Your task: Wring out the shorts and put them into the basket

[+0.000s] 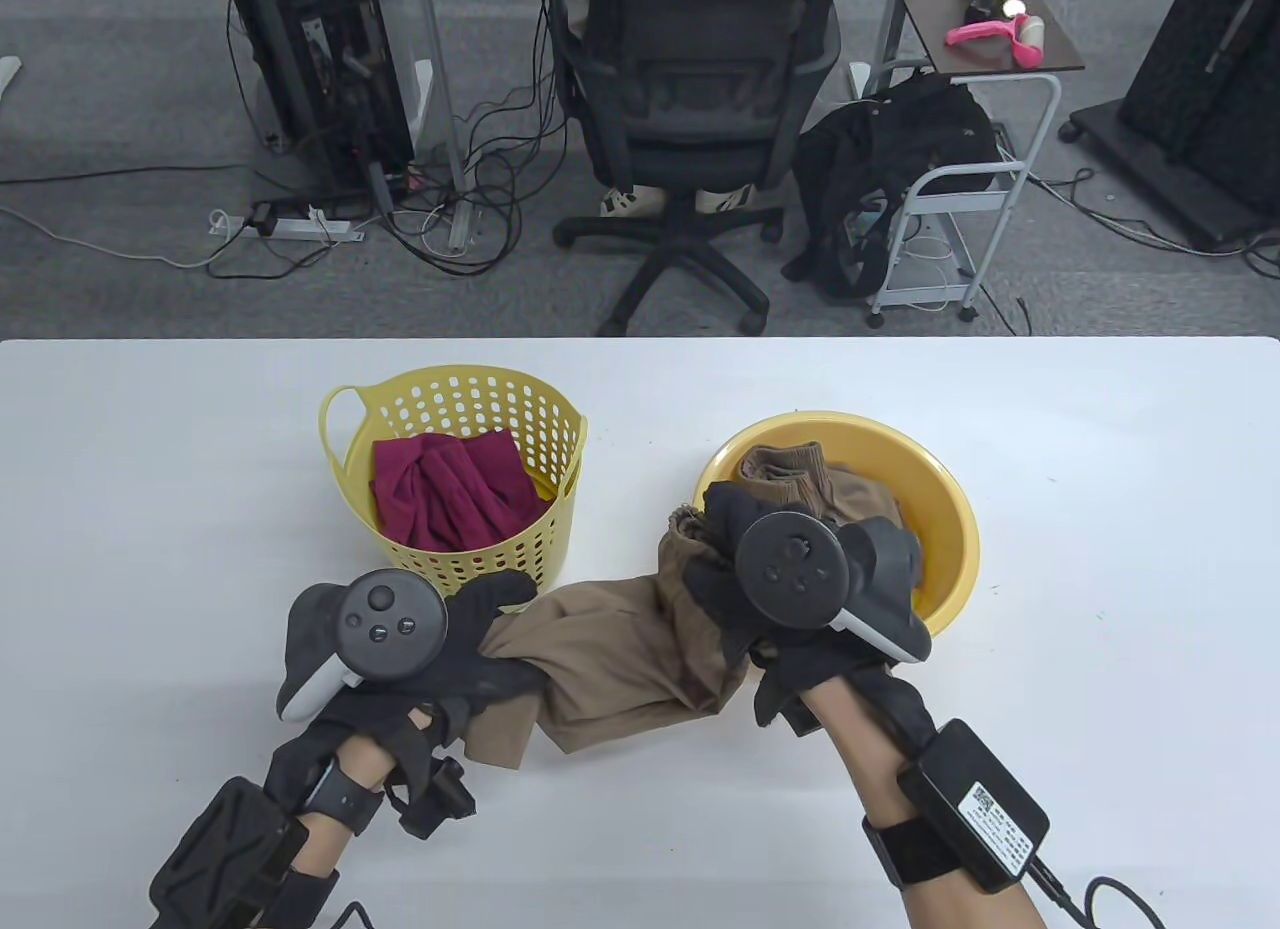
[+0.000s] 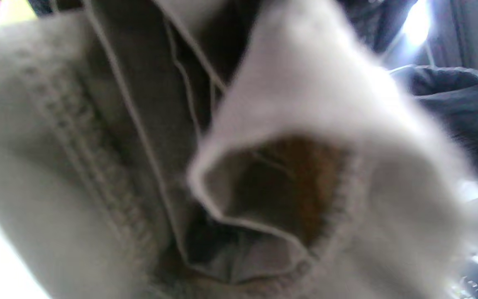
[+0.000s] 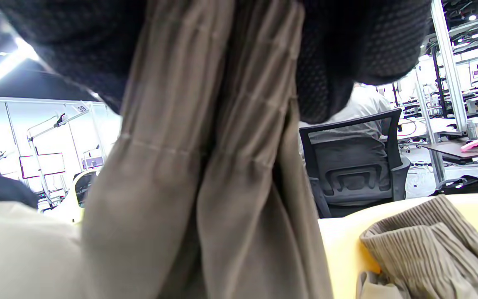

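Observation:
Brown shorts (image 1: 620, 649) stretch over the table between my two hands. My left hand (image 1: 480, 659) grips their leg end near the table's front. My right hand (image 1: 725, 569) grips the waistband end at the rim of the yellow basin (image 1: 950, 529). In the left wrist view the shorts (image 2: 139, 166) fill the frame, close and blurred. In the right wrist view the shorts (image 3: 206, 174) hang bunched from my gloved fingers (image 3: 347, 50). The yellow perforated basket (image 1: 470, 399) stands behind my left hand, with a dark red garment (image 1: 450, 494) inside it.
A second brown ribbed garment (image 1: 800, 474) lies in the basin, also seen as ribbed cloth (image 3: 430, 241) in the right wrist view. Beyond the table's far edge stand an office chair (image 1: 690, 119) and a white cart (image 1: 960, 199).

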`<action>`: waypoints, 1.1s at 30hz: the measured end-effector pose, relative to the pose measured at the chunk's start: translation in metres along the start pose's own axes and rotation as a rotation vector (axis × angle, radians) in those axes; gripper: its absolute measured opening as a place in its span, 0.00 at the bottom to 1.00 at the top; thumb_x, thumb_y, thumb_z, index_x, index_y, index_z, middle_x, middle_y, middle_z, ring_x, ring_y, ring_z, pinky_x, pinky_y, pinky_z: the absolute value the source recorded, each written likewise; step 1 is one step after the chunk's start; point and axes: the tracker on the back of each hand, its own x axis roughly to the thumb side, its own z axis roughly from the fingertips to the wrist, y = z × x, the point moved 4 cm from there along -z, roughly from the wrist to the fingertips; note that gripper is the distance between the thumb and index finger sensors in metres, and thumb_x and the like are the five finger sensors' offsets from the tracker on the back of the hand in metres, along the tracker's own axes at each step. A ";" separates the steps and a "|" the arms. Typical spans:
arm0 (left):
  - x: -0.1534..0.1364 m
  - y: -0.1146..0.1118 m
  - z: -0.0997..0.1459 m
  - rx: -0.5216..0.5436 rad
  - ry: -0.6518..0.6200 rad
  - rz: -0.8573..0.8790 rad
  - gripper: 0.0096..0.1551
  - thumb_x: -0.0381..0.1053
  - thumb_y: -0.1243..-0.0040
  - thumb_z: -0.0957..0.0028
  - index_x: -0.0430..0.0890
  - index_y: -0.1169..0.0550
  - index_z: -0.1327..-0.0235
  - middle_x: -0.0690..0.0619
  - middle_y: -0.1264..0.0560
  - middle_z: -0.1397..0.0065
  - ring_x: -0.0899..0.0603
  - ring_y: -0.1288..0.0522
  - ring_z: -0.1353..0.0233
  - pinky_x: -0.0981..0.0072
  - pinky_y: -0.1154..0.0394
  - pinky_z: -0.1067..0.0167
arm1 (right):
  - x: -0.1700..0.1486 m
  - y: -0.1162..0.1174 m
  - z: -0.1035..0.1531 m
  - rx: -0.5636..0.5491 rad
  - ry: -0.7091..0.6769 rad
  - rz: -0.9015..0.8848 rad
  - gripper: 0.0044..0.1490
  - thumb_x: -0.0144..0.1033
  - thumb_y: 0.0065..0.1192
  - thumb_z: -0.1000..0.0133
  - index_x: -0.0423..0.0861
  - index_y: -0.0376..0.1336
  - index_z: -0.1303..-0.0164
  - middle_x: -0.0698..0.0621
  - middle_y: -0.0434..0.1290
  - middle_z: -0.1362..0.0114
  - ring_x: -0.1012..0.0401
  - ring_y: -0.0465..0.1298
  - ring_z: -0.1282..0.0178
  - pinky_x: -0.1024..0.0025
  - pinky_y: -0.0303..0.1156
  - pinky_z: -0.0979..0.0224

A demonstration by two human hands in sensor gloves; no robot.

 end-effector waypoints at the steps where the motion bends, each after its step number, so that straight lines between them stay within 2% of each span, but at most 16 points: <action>1: 0.003 0.000 -0.001 0.012 -0.009 0.012 0.48 0.50 0.20 0.55 0.37 0.33 0.27 0.48 0.17 0.43 0.38 0.11 0.45 0.34 0.24 0.43 | 0.001 0.002 0.000 0.002 -0.001 -0.002 0.43 0.51 0.73 0.45 0.35 0.61 0.30 0.40 0.76 0.37 0.43 0.80 0.44 0.51 0.78 0.40; 8: 0.020 -0.006 -0.004 0.108 -0.062 0.116 0.45 0.48 0.22 0.51 0.40 0.35 0.26 0.46 0.19 0.38 0.36 0.14 0.41 0.33 0.25 0.41 | 0.011 0.016 -0.002 0.027 0.009 -0.073 0.43 0.51 0.75 0.46 0.33 0.63 0.33 0.39 0.78 0.40 0.45 0.85 0.51 0.56 0.83 0.47; 13: 0.027 -0.010 -0.005 0.180 -0.082 0.175 0.45 0.49 0.22 0.51 0.41 0.35 0.25 0.45 0.20 0.36 0.35 0.15 0.39 0.32 0.26 0.40 | 0.018 0.018 -0.004 0.031 0.003 -0.098 0.43 0.50 0.75 0.46 0.32 0.64 0.34 0.38 0.79 0.41 0.46 0.86 0.52 0.57 0.84 0.49; 22: 0.031 -0.021 -0.005 0.196 -0.141 0.268 0.49 0.52 0.25 0.49 0.41 0.40 0.22 0.42 0.29 0.28 0.30 0.23 0.30 0.31 0.31 0.35 | 0.017 0.021 -0.006 0.038 0.034 -0.246 0.42 0.49 0.75 0.45 0.31 0.64 0.34 0.37 0.79 0.42 0.45 0.87 0.54 0.59 0.85 0.50; 28: 0.038 -0.029 -0.006 0.178 -0.200 0.269 0.55 0.55 0.29 0.47 0.42 0.49 0.19 0.36 0.42 0.21 0.26 0.34 0.24 0.28 0.39 0.31 | 0.012 0.020 -0.006 0.022 0.069 -0.323 0.42 0.49 0.75 0.45 0.30 0.64 0.35 0.37 0.80 0.43 0.46 0.87 0.55 0.60 0.86 0.51; 33: 0.041 -0.037 -0.008 0.155 -0.227 0.282 0.62 0.59 0.31 0.48 0.42 0.57 0.19 0.23 0.62 0.18 0.15 0.52 0.20 0.28 0.46 0.29 | 0.013 0.022 -0.005 0.029 0.078 -0.400 0.42 0.48 0.75 0.45 0.30 0.65 0.35 0.36 0.79 0.43 0.46 0.88 0.55 0.60 0.87 0.52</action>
